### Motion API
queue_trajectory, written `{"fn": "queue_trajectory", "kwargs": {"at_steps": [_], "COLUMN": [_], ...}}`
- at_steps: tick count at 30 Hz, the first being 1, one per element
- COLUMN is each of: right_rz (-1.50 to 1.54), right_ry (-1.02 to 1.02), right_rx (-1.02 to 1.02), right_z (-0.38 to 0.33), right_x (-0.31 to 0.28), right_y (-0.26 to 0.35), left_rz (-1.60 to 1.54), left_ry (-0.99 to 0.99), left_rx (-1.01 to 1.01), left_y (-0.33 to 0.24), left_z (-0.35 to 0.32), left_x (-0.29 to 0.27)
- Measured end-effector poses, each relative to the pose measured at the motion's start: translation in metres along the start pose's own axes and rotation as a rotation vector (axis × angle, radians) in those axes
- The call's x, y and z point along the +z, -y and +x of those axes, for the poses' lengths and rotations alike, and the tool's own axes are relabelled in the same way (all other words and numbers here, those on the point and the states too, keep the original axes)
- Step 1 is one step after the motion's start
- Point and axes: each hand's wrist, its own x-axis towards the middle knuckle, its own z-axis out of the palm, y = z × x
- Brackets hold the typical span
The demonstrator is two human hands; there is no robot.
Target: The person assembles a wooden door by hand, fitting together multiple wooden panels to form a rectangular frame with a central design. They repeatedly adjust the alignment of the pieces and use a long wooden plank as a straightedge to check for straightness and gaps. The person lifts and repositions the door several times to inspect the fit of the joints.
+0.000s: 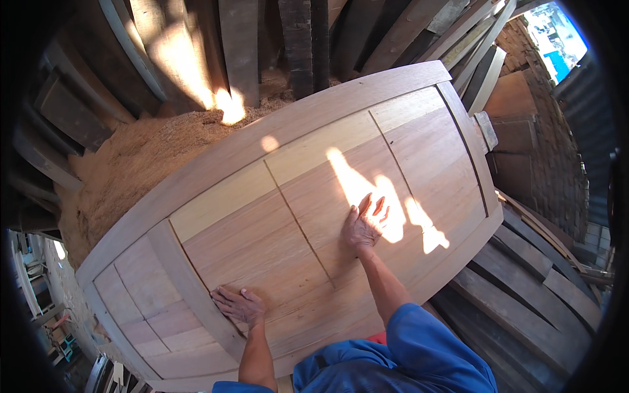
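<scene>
A large panelled wooden door point(242, 242) lies across the view in front of me, its pale frame surrounding boards split by dark grooves. My left hand point(240, 306) rests on it with fingers stretched, beside the cross rail point(190, 281) that parts the small panel from the large one. Farther to the right, my right hand point(365, 226) is on or just over the large panel, fingers spread, partly in a bright patch of sunlight. Neither hand holds anything.
Sawdust point(144, 157) is heaped beyond the door's far edge. Upright planks point(239, 52) lean behind it. Stacked boards point(517, 301) lie at the right, near a brick wall point(553, 144). At the lower left are tools or scraps point(62, 340) I cannot make out.
</scene>
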Motion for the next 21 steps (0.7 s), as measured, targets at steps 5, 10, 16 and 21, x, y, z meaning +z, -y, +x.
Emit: {"fn": "queue_trajectory", "kwargs": {"at_steps": [5, 10, 16, 21], "right_rz": [0.074, -0.006, 0.136, 0.153], "right_ry": [0.09, 0.037, -0.084, -0.07], "right_rx": [0.069, 0.011, 0.016, 0.009], "right_z": [0.003, 0.005, 0.003, 0.002], "right_x": [-0.028, -0.016, -0.01, -0.019], "right_y": [0.022, 0.006, 0.001, 0.003], "left_rz": [0.014, 0.077, 0.098, 0.091], "left_ry": [0.029, -0.018, 0.001, -0.022], "left_rx": [-0.001, 0.004, 0.004, -0.016], "left_y": [0.001, 0.001, 0.007, 0.008], "left_z": [0.001, 0.003, 0.002, 0.002], "left_x": [0.004, 0.011, 0.017, 0.021]}}
